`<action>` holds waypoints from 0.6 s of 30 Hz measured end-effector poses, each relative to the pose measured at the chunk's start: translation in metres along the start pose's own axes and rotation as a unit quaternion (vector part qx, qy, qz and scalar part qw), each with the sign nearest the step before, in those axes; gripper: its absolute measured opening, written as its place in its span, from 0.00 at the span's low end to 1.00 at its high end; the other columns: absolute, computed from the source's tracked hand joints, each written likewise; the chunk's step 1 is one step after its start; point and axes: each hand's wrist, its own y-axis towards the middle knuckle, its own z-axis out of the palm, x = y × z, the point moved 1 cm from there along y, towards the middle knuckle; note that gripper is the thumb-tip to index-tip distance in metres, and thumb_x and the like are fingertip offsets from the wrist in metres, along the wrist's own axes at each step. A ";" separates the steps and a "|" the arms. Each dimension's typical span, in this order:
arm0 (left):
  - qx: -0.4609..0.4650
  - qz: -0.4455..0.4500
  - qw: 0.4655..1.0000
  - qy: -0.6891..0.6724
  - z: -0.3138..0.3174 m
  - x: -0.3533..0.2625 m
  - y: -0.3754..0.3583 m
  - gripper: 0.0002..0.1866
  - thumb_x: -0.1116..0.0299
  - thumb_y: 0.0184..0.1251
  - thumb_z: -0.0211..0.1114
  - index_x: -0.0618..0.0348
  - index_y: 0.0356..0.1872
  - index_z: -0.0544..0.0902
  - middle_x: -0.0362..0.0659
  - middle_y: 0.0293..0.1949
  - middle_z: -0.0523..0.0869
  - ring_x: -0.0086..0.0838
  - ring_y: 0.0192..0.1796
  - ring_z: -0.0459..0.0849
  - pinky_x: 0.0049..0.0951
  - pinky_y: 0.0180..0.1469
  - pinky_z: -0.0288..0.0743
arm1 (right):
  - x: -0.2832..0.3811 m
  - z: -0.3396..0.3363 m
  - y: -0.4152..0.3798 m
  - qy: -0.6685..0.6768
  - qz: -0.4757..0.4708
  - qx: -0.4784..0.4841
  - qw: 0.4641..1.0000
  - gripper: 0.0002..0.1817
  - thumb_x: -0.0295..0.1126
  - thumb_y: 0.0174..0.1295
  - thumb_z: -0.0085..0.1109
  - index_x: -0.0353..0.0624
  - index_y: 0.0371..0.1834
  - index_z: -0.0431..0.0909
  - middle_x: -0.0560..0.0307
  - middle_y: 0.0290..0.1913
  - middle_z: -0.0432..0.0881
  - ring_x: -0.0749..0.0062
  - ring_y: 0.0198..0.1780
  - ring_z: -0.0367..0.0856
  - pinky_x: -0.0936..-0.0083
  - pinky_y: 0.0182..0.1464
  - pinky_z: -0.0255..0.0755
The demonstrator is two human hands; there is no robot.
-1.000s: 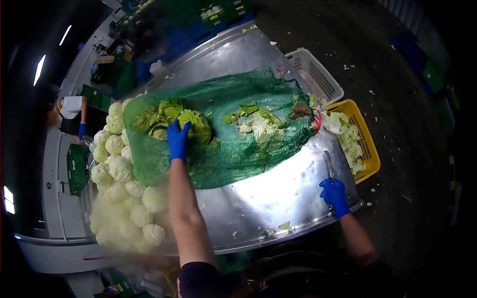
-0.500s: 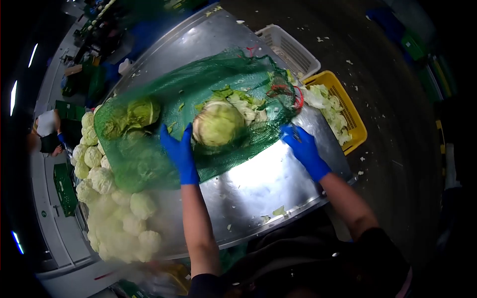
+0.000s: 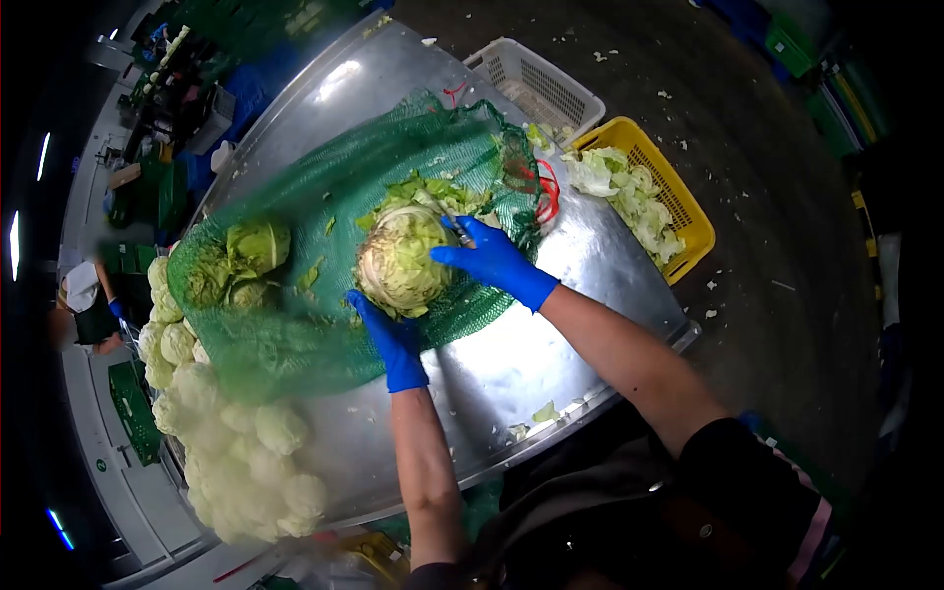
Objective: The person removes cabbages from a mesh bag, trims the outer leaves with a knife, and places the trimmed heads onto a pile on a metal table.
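A trimmed-looking cabbage with browned patches rests on a green mesh sack spread over the metal table. My left hand cups the cabbage's near left side, its fingers against the leaves. At the cabbage's right side is my right hand, fingers closed round a small knife whose blade shows at the top of the cabbage; most of its handle is hidden. Loose leaves lie just behind the cabbage. More cabbages show at the sack's left end.
A pile of pale cabbages stands at the left edge of the metal table. Beyond the right edge are a yellow crate of leaves and a white crate. A person is at the far left. Scraps litter the floor.
My right hand has moved left from the sack's edge to the cabbage, bringing the knife against it. My left hand has shifted down to the cabbage's near side, and the cabbage has turned.
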 end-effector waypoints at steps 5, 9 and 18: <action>0.022 0.191 0.981 0.006 0.038 0.016 -0.034 0.31 0.49 0.74 0.48 0.54 0.72 0.60 0.45 0.70 0.65 0.42 0.71 0.64 0.45 0.72 0.59 | 0.012 -0.027 -0.036 0.109 0.085 -0.035 0.990 0.37 0.47 0.53 0.73 0.38 0.60 0.68 0.62 0.31 0.78 0.82 0.24 0.71 0.80 0.26 0.68; 0.043 0.280 0.940 0.192 0.087 -0.012 -0.110 0.47 0.48 0.58 0.65 0.58 0.74 0.54 0.49 0.73 0.58 0.41 0.73 0.61 0.44 0.73 0.55 | 0.061 -0.060 -0.094 0.187 0.102 -0.039 0.976 0.35 0.39 0.55 0.72 0.42 0.63 0.66 0.68 0.24 0.73 0.88 0.15 0.60 0.86 0.16 0.56; 0.096 0.156 0.903 0.388 0.093 0.043 -0.192 0.63 0.64 0.37 0.83 0.61 0.75 0.49 0.49 0.72 0.57 0.39 0.72 0.60 0.39 0.73 0.55 | 0.046 -0.103 -0.241 0.199 0.311 -0.083 0.926 0.16 0.46 0.67 0.55 0.46 0.42 0.69 0.65 0.14 0.65 0.83 0.12 0.62 0.82 0.14 0.54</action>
